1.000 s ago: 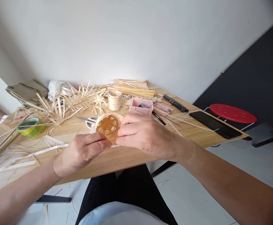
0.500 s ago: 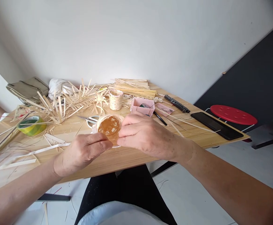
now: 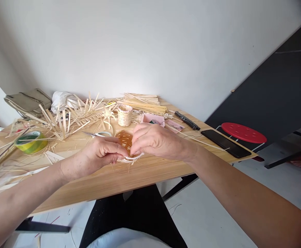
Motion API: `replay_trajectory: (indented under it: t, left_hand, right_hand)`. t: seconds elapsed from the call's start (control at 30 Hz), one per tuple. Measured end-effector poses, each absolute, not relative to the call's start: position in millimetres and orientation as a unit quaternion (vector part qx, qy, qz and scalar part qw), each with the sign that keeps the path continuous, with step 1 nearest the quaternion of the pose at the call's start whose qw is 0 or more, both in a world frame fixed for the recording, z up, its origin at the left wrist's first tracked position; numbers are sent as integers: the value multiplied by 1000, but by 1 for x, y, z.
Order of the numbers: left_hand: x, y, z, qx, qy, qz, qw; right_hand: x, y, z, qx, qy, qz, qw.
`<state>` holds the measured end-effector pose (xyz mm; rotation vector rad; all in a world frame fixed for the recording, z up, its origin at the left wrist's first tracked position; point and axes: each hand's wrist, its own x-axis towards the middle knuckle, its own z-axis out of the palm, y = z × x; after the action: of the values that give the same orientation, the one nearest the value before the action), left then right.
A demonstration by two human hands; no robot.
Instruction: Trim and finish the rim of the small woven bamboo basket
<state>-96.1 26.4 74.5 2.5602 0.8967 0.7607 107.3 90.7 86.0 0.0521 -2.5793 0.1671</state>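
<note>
Locating items from left to right: a green-and-yellow tape roll (image 3: 31, 142) lies near the left edge of the desk (image 3: 109, 187), with a spiky bundle of bamboo strips (image 3: 62, 120) behind it. Scissors (image 3: 96, 134) lie further in, and a woven cup (image 3: 125, 115) stands upright near the back edge.

A small woven basket (image 3: 125, 140), amber inside, sits at mid-desk toward the front edge, gripped by both hands. Whether it touches the desk cannot be determined. The left hand (image 3: 98, 151) is curled closed on its left side, and the right hand (image 3: 155, 139) is curled closed on its right side. Their fingertips nearly meet at the front rim, where pale strip ends (image 3: 131, 158) stick out.

Step in hand: working the strip ends at the rim. Required next: maintain the pinch and seat each loose end against the weave.

Further right lie a pink box (image 3: 152, 119), a black-handled tool (image 3: 187, 120) and a phone (image 3: 226, 143) near the right edge. A red stool (image 3: 243, 133) stands beyond.
</note>
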Motion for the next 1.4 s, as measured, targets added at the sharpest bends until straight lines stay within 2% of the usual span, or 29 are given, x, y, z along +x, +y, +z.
replay_trajectory:
  t: [0.53,0.87,0.93,1.1,1.3,1.4]
  left_hand:
    - [-97,27,73,894,316,281,146]
    - [-99,24,75,887,328,298,127]
    - [-100,24,73,873,339,324,135]
    - [-101,24,70,823,396,383,141]
    - [-96,28,65,804,424,393,140]
    - [-95,29,64,810,425,386,122]
  right_hand:
    - [103,91,84,11,-967,51,248]
    - [94,95,89,13,-975,-59,213]
    - [94,95,89,13,-970,-69,235]
    - [96,82,88,-37,-914,-145,378]
    - [83,69,76,-28,-887,-279,367]
    - [80,67,77,7,-887,-290,361]
